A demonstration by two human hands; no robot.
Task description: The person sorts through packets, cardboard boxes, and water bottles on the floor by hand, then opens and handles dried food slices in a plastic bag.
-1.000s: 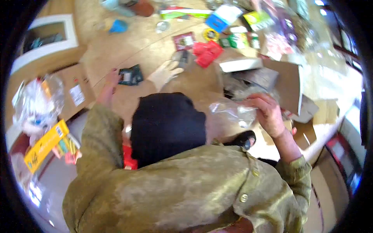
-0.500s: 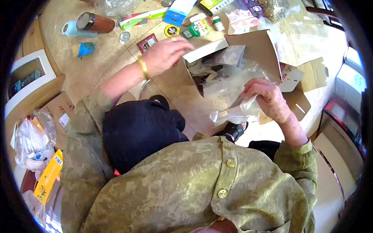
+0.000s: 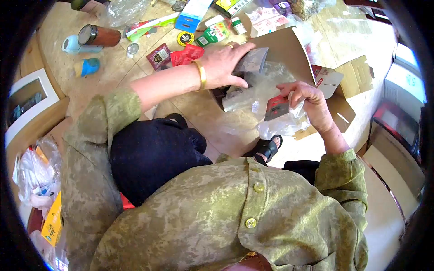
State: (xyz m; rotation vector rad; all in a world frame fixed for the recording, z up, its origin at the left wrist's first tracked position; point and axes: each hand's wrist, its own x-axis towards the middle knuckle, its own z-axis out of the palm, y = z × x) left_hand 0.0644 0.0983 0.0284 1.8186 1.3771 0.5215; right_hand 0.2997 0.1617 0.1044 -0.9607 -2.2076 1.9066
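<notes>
My left hand [image 3: 222, 64], with a gold bracelet at the wrist, reaches over the near left edge of an open cardboard box [image 3: 287, 47]. Its thumb and fingers are apart. Inside the box lie crumpled clear plastic [image 3: 273, 77] and a pale grey printed sheet [image 3: 253, 61]. At the box's near right side, my right hand [image 3: 309, 100] is closed on a clear plastic bag [image 3: 285, 126]. A small red and grey packet [image 3: 276, 108] shows at that bag, below the fingertips; whether it is inside cannot be made out. Red packets [image 3: 186, 55] lie beside my left wrist.
On the floor beyond are a dark red packet [image 3: 159, 57], a green and white bottle [image 3: 213, 32], a blue box [image 3: 192, 16] and a brown jar [image 3: 99, 36]. An opened carton [image 3: 355, 77] stands right of the box. A sandalled foot [image 3: 270, 147] is below the bag.
My left hand has moved right, onto the box edge, uncovering red packets on the floor. The red and grey packet now shows at my right hand's bag. The view has shifted slightly.
</notes>
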